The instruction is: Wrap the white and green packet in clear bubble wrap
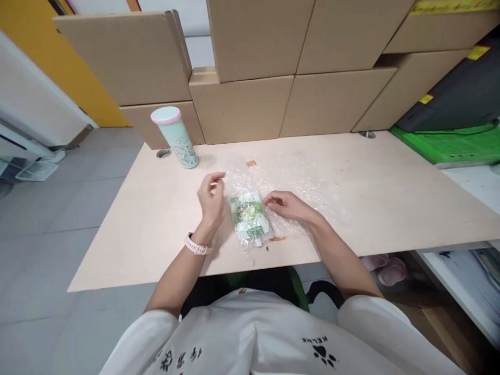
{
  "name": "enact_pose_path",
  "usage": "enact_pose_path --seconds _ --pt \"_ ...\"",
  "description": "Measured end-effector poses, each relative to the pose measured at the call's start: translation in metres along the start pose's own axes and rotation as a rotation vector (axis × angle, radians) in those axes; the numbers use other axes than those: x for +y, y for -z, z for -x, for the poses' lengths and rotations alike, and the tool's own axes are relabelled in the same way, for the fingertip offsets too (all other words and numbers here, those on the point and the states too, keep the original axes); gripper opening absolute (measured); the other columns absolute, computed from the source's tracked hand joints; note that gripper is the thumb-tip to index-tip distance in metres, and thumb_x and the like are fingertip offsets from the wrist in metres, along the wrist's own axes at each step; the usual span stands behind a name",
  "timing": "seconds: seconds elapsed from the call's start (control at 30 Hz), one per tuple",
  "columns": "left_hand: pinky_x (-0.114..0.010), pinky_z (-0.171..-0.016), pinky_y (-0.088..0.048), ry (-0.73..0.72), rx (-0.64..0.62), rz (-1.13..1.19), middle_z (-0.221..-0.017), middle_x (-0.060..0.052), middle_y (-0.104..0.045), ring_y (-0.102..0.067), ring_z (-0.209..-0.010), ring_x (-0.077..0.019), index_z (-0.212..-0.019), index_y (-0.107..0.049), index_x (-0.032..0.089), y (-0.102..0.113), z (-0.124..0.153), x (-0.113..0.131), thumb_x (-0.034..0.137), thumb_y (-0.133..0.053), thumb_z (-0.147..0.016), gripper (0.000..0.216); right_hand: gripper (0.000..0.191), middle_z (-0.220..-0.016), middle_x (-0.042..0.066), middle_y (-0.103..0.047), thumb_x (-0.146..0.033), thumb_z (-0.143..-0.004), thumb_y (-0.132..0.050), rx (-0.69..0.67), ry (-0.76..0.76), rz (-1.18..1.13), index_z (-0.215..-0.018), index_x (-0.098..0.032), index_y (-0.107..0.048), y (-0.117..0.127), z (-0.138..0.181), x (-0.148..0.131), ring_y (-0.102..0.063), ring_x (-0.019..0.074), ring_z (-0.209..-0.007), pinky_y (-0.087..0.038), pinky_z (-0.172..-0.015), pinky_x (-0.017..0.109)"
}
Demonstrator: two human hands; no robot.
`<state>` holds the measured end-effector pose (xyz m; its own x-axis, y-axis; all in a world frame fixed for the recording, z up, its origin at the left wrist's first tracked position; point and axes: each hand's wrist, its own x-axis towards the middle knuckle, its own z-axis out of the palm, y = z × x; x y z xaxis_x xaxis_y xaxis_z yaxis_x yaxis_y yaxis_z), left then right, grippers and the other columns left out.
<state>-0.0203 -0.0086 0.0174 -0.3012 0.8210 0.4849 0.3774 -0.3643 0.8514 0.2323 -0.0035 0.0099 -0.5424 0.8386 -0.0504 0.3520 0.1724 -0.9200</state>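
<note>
Table (390, 198), cartons (242, 109) behind. Packet (248, 214) under bubble wrap (289, 174), between left hand (211, 197) and right hand (288, 204). Left is half-curled by wrap's edge; right has fingers bent at packet's edge; can't tell if either grips anything. Cup (177, 138) beyond left hand.

This is looking like an office or packing workroom, since stacked cardboard boxes (246, 110) are lining the back of a pale desk (390, 198) with round cable holes (164, 153), bubble wrap (299, 179) is lying on top, and grey floor tiles (99, 169) are stretching alongside.
</note>
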Motion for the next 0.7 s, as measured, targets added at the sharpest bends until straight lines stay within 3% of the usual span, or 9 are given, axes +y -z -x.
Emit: enact_pose_path --seconds 0.07,0.17,0.23,0.33,0.43,0.53,0.63,0.7 --pt "-0.045 -0.106 -0.044 -0.216 -0.317 -0.143 -0.122 -0.008 -0.069 -0.058 -0.12 -0.0232 -0.112 -0.069 0.023 -0.01 0.016 0.005 0.031 -0.055 -0.092 0.025 0.019 -0.084 0.003 -0.068 -0.031 -0.087 -0.058 0.048 0.013 0.102 -0.093 -0.019 -0.071 0.001 -0.002 0.007 -0.057 0.0151 -0.072 -0.043 -0.067 0.029" --pt "-0.062 -0.12 -0.018 -0.449 -0.777 -0.373 -0.151 -0.008 -0.05 -0.037 -0.143 -0.032 -0.134 -0.061 0.03 -0.028 0.039 0.013 0.05 -0.054 -0.095 0.044 0.016 -0.08 0.001 -0.065 -0.024 -0.083 -0.054 0.043 0.046 0.156 -0.087 -0.019 -0.068 0.008 -0.002 0.012 -0.054 0.0141 -0.07 -0.039 -0.064 0.027" --pt "-0.066 -0.12 -0.007 -0.524 -0.908 -0.465 -0.149 -0.01 -0.051 -0.039 -0.139 -0.0323 -0.143 -0.053 0.029 -0.036 0.047 0.017 0.057 -0.048 -0.097 0.054 0.017 -0.079 0.0 -0.065 -0.02 -0.078 -0.053 0.059 0.028 0.204 -0.085 -0.019 -0.068 0.013 -0.001 0.012 -0.053 0.0137 -0.069 -0.038 -0.063 0.026" --pt "-0.066 -0.12 -0.003 -0.568 -0.912 -0.555 -0.126 -0.008 -0.063 -0.05 -0.119 -0.0274 -0.138 -0.058 0.028 -0.041 0.047 0.021 0.058 -0.038 -0.1 0.052 0.019 -0.073 -0.001 -0.064 -0.021 -0.078 -0.053 0.096 -0.038 0.306 -0.087 -0.02 -0.07 0.019 0.001 0.014 -0.051 0.0131 -0.063 -0.035 -0.059 0.025" --pt "-0.063 -0.116 -0.013 -0.595 -0.863 -0.588 -0.104 -0.006 -0.063 -0.051 -0.102 -0.0244 -0.111 -0.072 0.025 -0.04 0.043 0.024 0.059 -0.037 -0.1 0.05 0.021 -0.073 -0.001 -0.065 -0.023 -0.081 -0.053 0.109 -0.073 0.375 -0.09 -0.022 -0.072 0.021 0.002 0.015 -0.052 0.013 -0.062 -0.035 -0.058 0.024" --pt "-0.059 -0.109 -0.024 -0.6 -0.803 -0.593 -0.09 -0.006 -0.058 -0.049 -0.093 -0.0226 -0.09 -0.075 0.023 -0.036 0.038 0.028 0.056 -0.041 -0.1 0.048 0.021 -0.076 -0.001 -0.068 -0.021 -0.081 -0.053 0.107 -0.087 0.418 -0.091 -0.023 -0.072 0.021 0.003 0.014 -0.055 0.0133 -0.064 -0.036 -0.06 0.024" --pt "-0.055 -0.104 -0.029 -0.584 -0.737 -0.601 -0.09 -0.006 -0.059 -0.05 -0.093 -0.0226 -0.075 -0.072 0.021 -0.031 0.033 0.031 0.053 -0.045 -0.1 0.049 0.022 -0.08 0.0 -0.07 -0.02 -0.081 -0.053 0.116 -0.095 0.467 -0.09 -0.023 -0.073 0.021 0.005 0.009 -0.056 0.0137 -0.066 -0.036 -0.062 0.025" --pt "-0.054 -0.105 -0.03 -0.583 -0.705 -0.589 -0.108 -0.009 -0.064 -0.052 -0.104 -0.0252 -0.079 -0.072 0.021 -0.029 0.032 0.03 0.051 -0.047 -0.099 0.044 0.023 -0.084 0.0 -0.071 -0.02 -0.083 -0.052 0.113 -0.075 0.498 -0.091 -0.023 -0.073 0.022 0.006 0.006 -0.057 0.0141 -0.068 -0.037 -0.064 0.026"
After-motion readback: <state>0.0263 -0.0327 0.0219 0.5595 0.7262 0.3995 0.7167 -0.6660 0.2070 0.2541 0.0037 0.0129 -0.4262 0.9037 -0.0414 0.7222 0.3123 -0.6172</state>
